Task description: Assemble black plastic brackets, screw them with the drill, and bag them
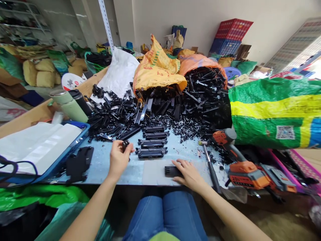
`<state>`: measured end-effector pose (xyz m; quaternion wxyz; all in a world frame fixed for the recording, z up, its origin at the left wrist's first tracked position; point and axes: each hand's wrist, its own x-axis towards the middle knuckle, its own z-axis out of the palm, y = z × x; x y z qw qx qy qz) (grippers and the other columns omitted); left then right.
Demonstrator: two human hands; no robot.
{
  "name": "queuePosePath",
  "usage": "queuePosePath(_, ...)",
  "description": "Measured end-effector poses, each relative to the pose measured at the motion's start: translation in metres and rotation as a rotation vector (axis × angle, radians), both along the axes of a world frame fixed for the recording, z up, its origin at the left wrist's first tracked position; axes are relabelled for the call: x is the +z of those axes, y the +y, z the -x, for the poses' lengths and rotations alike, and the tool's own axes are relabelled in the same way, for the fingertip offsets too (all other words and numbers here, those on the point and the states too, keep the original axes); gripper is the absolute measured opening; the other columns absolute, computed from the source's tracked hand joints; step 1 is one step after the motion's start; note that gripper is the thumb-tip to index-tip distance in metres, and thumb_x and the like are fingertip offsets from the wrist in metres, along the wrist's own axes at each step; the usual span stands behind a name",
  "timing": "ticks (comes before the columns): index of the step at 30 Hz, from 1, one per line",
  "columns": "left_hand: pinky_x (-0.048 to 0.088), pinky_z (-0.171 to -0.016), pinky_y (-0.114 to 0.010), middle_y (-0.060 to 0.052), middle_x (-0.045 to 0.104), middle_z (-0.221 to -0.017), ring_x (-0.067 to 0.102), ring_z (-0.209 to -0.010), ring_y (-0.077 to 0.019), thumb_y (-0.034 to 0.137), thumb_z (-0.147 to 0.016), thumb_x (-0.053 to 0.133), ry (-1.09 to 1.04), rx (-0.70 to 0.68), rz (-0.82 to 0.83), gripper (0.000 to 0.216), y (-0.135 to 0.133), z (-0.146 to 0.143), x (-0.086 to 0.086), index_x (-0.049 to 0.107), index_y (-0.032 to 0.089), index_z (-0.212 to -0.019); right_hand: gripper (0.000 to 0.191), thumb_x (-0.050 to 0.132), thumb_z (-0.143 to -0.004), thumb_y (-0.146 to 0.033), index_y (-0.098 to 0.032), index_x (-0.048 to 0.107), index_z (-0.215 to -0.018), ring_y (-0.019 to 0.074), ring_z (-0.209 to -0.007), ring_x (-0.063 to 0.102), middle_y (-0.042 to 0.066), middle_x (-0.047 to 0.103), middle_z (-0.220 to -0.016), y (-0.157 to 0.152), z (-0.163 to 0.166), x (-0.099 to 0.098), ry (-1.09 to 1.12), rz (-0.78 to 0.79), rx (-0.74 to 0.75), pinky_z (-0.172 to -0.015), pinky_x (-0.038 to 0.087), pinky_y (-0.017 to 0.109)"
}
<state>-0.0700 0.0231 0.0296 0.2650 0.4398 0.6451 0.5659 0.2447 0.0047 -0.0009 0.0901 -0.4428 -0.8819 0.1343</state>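
Note:
My left hand (pixel 119 157) is raised a little over the blue table (pixel 105 164), its fingers pinched on a small black plastic part (pixel 125 145). My right hand (pixel 188 173) rests on a flat black plastic piece (pixel 171 171) lying on a grey mat (pixel 152 174) at the table's near edge, fingers curled over its right end. Just beyond the hands, several long black assembled pieces (pixel 152 142) lie in a neat row. Behind them spreads a big heap of loose black plastic parts (pixel 160 107).
A hammer (pixel 209 160) and an orange power drill (pixel 240 167) lie right of my right hand. A green-yellow sack (pixel 273 110) stands at the right, orange sacks (pixel 157 70) at the back. At left are a blue tray (pixel 62 157), a green flask (pixel 69 105) and a black holder (pixel 79 162).

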Motion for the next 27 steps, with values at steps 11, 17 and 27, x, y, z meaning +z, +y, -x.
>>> queuePosePath(11,0.042,-0.047,-0.023,-0.001,0.053,-0.076,0.048,-0.048,-0.0081,0.040,-0.090,0.037,-0.070,-0.561,0.185,0.046,-0.044,-0.088,-0.004,0.046,0.016,-0.128,0.051,0.042,-0.088,-0.049,-0.026,0.042,-0.132,0.0177,-0.074,0.061,0.007,0.061,-0.097,0.001,0.045,0.008,0.827,0.584,-0.297,-0.070,0.050,0.035)
queuePosePath(17,0.048,-0.070,-0.027,-0.007,0.057,-0.100,0.059,-0.076,-0.0140,0.034,-0.088,0.044,0.041,-0.517,0.069,0.042,-0.046,-0.106,0.004,0.049,0.020,-0.127,0.057,0.041,-0.087,-0.052,-0.022,0.039,-0.135,0.0125,-0.057,0.057,0.001,0.059,-0.071,0.005,0.060,0.020,1.130,0.804,-0.268,-0.056,0.051,0.028)
queuePosePath(27,0.046,-0.077,-0.031,-0.007,0.057,-0.092,0.056,-0.086,-0.0176,0.028,-0.090,0.042,0.319,-0.509,-0.052,0.036,-0.050,-0.101,0.007,0.053,0.023,-0.124,0.045,0.043,-0.091,-0.037,-0.030,0.040,-0.134,0.0105,-0.068,0.053,0.003,0.052,-0.086,0.024,0.028,0.044,0.575,0.333,0.124,-0.068,0.050,0.028)
